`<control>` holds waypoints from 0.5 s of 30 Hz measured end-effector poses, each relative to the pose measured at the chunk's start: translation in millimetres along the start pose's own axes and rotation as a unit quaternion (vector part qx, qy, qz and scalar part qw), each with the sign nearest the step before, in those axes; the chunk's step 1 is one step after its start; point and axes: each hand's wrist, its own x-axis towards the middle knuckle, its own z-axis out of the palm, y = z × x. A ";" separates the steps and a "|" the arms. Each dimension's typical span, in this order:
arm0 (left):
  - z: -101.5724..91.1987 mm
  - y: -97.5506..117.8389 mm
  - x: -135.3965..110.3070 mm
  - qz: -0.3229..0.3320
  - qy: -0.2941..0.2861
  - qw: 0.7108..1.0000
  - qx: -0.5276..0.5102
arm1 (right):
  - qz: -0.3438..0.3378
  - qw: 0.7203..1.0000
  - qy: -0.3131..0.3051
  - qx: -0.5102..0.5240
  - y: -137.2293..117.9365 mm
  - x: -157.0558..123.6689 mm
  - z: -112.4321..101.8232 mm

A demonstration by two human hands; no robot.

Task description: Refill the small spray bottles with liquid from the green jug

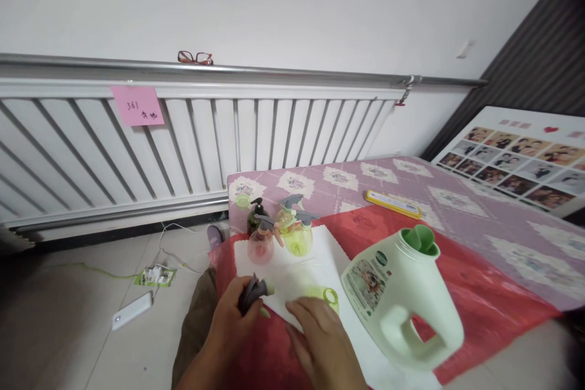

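My left hand (236, 311) is closed around a dark grey spray trigger head (253, 294), with its pale collar facing right. Just to its right, my right hand (320, 332) is slightly blurred, fingers bent and thumb apart, with nothing visible between them. Behind that hand, partly hidden, is a clear yellow-green bottle (329, 297) with an uncapped neck. Whether the hand touches it is unclear. Farther back stand a pink spray bottle (260, 247), a yellow-green spray bottle (299, 241), a yellowish spray bottle (284, 218) and a dark pump bottle (252, 218).
A large pale green jug (402, 298) with a green cap stands at right on white paper (326, 250) over a red sheet (365, 231). A yellow box (393, 204) lies behind. A white radiator (274, 134) lines the wall; a power strip (155, 276) lies on the floor.
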 end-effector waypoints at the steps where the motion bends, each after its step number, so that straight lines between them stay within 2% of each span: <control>1: -1.8 6.3 -2.3 0.029 -0.003 1.000 0.009 | 0.000 1.000 0.009 -0.028 -3.5 11.2 -4.1; 3: -4.7 19.0 -5.6 0.099 -0.011 0.994 0.037 | 0.000 0.997 -0.001 -0.071 -9.6 30.3 -10.4; 7: -8.1 43.1 -4.5 0.219 -0.002 0.973 0.075 | -0.016 0.991 -0.063 -0.120 -13.7 53.7 -22.1; 12: -8.7 73.3 8.8 0.274 -0.001 0.959 0.071 | -0.032 0.987 -0.080 -0.139 -3.1 66.7 -47.8; 15: -12.1 88.0 17.9 0.299 0.040 0.953 0.020 | -0.042 0.994 -0.029 -0.095 12.2 69.5 -71.6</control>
